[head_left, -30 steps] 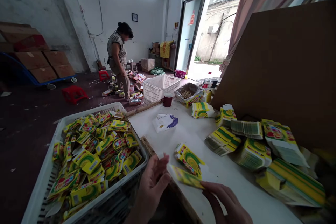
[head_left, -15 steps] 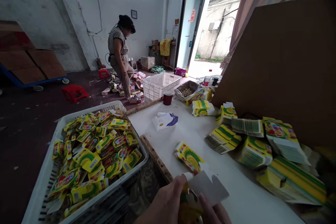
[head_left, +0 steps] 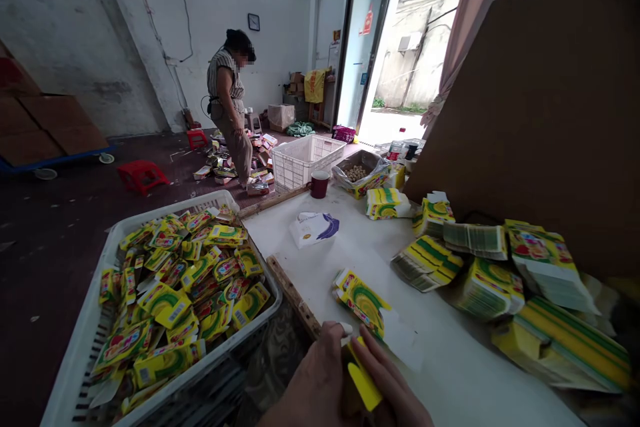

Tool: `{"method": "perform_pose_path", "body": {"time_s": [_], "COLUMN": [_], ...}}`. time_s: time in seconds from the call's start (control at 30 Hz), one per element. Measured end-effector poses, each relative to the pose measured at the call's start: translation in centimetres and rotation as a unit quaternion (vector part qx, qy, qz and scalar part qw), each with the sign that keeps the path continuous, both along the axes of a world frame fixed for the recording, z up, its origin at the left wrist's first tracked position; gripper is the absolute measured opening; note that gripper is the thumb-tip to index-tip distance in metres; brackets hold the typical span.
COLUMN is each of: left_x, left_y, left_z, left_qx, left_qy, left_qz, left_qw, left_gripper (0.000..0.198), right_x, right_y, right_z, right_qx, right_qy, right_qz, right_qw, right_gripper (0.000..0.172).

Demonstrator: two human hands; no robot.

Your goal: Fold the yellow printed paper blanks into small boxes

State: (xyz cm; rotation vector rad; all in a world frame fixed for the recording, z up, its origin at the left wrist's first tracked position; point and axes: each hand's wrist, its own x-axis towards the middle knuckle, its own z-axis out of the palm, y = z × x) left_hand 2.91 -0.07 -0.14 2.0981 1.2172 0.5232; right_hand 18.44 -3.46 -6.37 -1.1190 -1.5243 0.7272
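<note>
The left hand and right hand now grasp a bright-yellow thin-card carton near six o'clock, by the white tabletop; its white panel, showing a moment ago, is hidden, so folding seems under way.

The table bears yellow cartons and a mug.

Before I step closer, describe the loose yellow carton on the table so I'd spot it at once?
Find the white table, to the right of the basket. Just beyond the left hand and right hand lies a yellow carton with a curved green band on its face. It lies loose, neither heaped in the basket nor packed into the stacks on the right.
</note>
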Motion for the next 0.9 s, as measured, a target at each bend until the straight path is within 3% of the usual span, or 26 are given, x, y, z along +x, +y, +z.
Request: {"method": "perform_pose_path", "body": {"time_s": [0.17,0.37,0.5,0.6,0.73,0.9], "left_x": [-1.0,-2.4,-2.0,-2.3,-3.5,-3.7], "left_y": [-0.1,0.0,0.0,0.1,0.2,0.4], "left_z": [1.6,3.2,3.0,2.7,2.8,3.9], "left_qx": [0.012,0.025,0.044,0.04,-0.004,-0.014], "left_qy": [-0.002,0.07,0.067,0.061,0.04,0.007], "left_qz": [0.035,-0.011,-0.029,-0.002,0.03,0.036], "left_qw": [0.999,0.997,0.996,0.997,0.999,0.999], "left_gripper": [0.045,0.045,0.04,0.052,0.076,0.07], "right_x": [2.2,4.0,3.4,2.0,1.3,1.6], "right_y": [1.1,1.2,1.1,1.4,1.7,1.7], "right_z": [-1.4,0.1,1.1,1.3,2.0,2.1], "right_qx": [0.052,0.068,0.067,0.07,0.038,0.02], "right_qy": [-0.108,-0.194,-0.192,-0.186,-0.169,-0.141], "right_qz": [0.016,0.131,0.07,0.032,0.079,0.096], "right_qw": [0.993,0.97,0.977,0.979,0.982,0.985], "right_gripper": [0.045,0.032,0.033,0.036,0.035,0.029]}}
